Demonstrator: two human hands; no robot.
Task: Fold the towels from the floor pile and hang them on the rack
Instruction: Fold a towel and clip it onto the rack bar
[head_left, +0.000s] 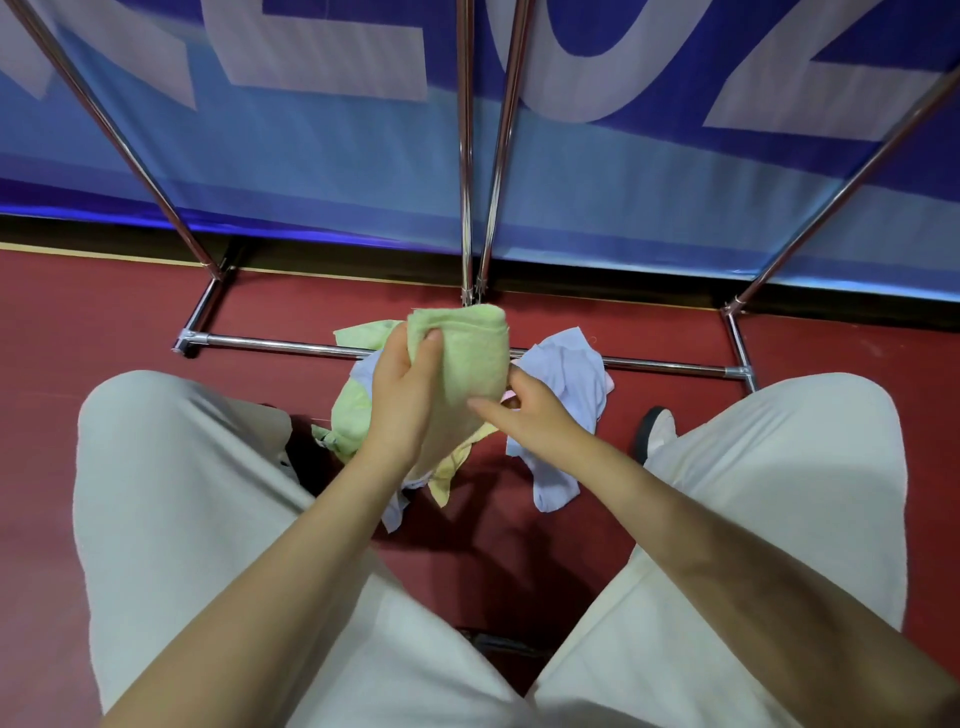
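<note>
Item: folded green towel (462, 364), my left hand (402, 395) gripping edge to keep fold; right hand (524, 410) fingers straight, smoothing lower corner; rack (467, 156) ahead.

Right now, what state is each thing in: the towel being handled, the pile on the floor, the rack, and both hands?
Green towel: folded into a compact bundle, held up above the pile.
Floor pile: loose and crumpled, unfolded.
Rack: no towel on any part in view; top rail out of frame.
Left hand: grips the green towel.
Right hand: fingers extended, touching the towel's lower edge.
</note>
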